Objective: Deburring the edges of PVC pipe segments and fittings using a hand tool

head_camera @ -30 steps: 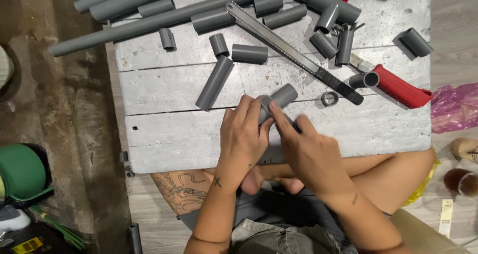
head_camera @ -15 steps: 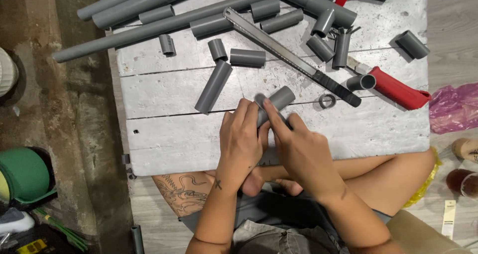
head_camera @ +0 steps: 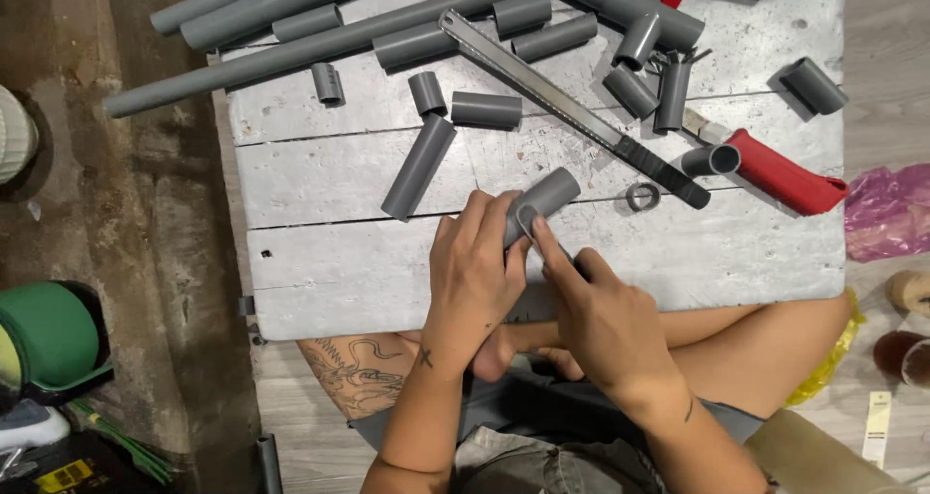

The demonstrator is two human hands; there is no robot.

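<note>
- Left hand (head_camera: 477, 266): fingers curled shut round a short grey pipe piece (head_camera: 544, 201), gripping its near end; far end pokes out up-right of the fingertips, tilted.
- Right hand (head_camera: 605, 318): index + thumb pinched on a small grey ring (head_camera: 528, 225), pressed vs. the pipe piece right at the left fingertips; other fingers folded under, half hidden.
- Both hands touching, side by side, over near edge of white plank board (head_camera: 320, 291).
- Just beyond fingertips, to the right: small loose ring (head_camera: 640, 197) flat on board, near but apart from the held piece.
- Beyond that ring: handsaw (head_camera: 572, 111) w/ black handle, lying diagonal, blade running up-left away from the fingers.
- Right of saw handle: red-handled tool (head_camera: 783, 172) w/ a short open pipe stub (head_camera: 710, 160) at its near end.
- Left of left fingers: longer grey pipe section (head_camera: 418, 167), lying loose, tilted, apart from hand.
- Further out from fingers: several short grey offcuts (head_camera: 486, 109) scattered; long grey pipes (head_camera: 310, 48) across far-left part of board, ends overhanging edge.
- Far left of left hand, off board on floor: green roll (head_camera: 44, 334).
- Far right of right hand, off board: pink plastic bag (head_camera: 886, 211).
- Below wrists: crossed legs, tattoo on the left-side one.
</note>
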